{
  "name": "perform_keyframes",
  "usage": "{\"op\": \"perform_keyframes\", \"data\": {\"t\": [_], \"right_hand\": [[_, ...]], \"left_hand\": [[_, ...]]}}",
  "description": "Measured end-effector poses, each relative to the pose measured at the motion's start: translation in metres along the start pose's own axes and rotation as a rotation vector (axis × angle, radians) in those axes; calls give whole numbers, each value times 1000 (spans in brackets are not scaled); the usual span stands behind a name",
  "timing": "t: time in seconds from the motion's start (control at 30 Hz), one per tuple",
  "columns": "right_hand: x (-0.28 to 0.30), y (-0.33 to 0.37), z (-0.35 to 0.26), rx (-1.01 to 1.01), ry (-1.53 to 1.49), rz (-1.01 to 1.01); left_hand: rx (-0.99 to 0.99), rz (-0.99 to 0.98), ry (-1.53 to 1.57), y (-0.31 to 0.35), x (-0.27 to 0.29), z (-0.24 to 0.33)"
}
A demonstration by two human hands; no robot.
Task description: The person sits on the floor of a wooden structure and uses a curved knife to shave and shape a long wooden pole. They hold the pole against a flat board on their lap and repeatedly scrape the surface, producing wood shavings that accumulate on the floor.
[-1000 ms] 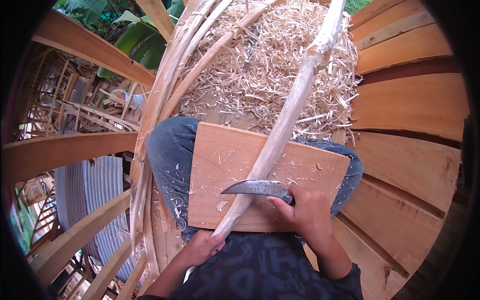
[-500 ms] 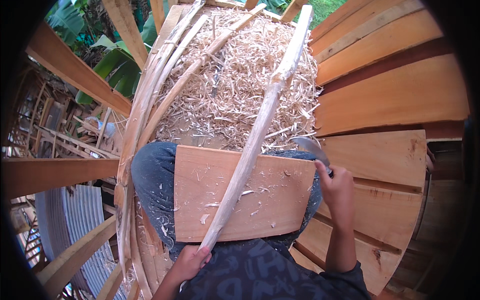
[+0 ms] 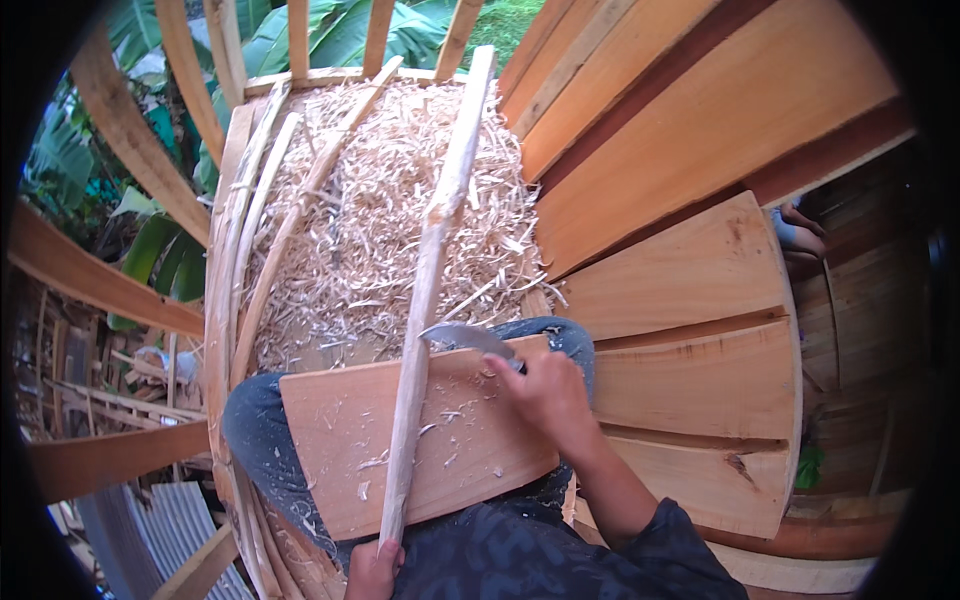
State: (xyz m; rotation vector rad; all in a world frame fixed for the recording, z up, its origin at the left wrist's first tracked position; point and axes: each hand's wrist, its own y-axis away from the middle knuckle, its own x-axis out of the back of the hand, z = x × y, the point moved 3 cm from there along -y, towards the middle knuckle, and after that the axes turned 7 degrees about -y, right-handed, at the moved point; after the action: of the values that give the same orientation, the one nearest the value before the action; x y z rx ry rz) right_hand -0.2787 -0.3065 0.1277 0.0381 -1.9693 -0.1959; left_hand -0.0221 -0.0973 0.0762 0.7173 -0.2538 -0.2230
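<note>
A long pale wooden pole [image 3: 426, 270] slants away from me across a flat board [image 3: 330, 430] that rests on my thighs. My left hand [image 3: 374, 570] is wrapped round the pole's near end, close to my body. In my right hand [image 3: 545, 390] is a knife with a broad curved blade [image 3: 468, 338]; its handle is mostly hidden by my fingers. The blade's tip meets the right side of the pole just beyond the board's far edge. Small chips and curls of wood lie on the board.
A thick heap of wood shavings [image 3: 390, 200] covers the floor ahead. Several long split poles [image 3: 232, 250] lie along the left. Wooden slats with gaps rise on the left, and a plank wall [image 3: 690, 260] stands at the right. Beyond it, part of another person [image 3: 798, 236] shows.
My right hand has brought the knife leftward from the board's right edge to the pole. The view has shifted, so the pole now stands more upright in the picture. My left hand keeps its hold.
</note>
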Motion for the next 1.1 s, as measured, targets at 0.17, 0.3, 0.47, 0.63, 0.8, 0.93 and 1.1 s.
{"op": "perform_keyframes", "data": {"t": [0.17, 0.3, 0.47, 0.63, 0.8, 0.93, 1.1], "right_hand": [[42, -1, 18, -144, -119, -26], [-3, 50, -25, 144, -73, -342], [-1, 22, -10, 289, -16, -118], [39, -17, 49, -119, -49, 75], [10, 31, 1, 104, -38, -299], [-7, 34, -11, 145, -58, -312], [43, -32, 63, -167, -43, 129]], "left_hand": [[66, 15, -16, 3, -1, 32], [41, 2, -32, -1, -9, 54], [46, 45, -78, -1, -7, 58], [46, 58, -72, -1, -8, 59], [77, 82, -116, -2, -12, 48], [49, 151, -184, -1, -13, 62], [-168, 434, -452, 9, -16, 88]]}}
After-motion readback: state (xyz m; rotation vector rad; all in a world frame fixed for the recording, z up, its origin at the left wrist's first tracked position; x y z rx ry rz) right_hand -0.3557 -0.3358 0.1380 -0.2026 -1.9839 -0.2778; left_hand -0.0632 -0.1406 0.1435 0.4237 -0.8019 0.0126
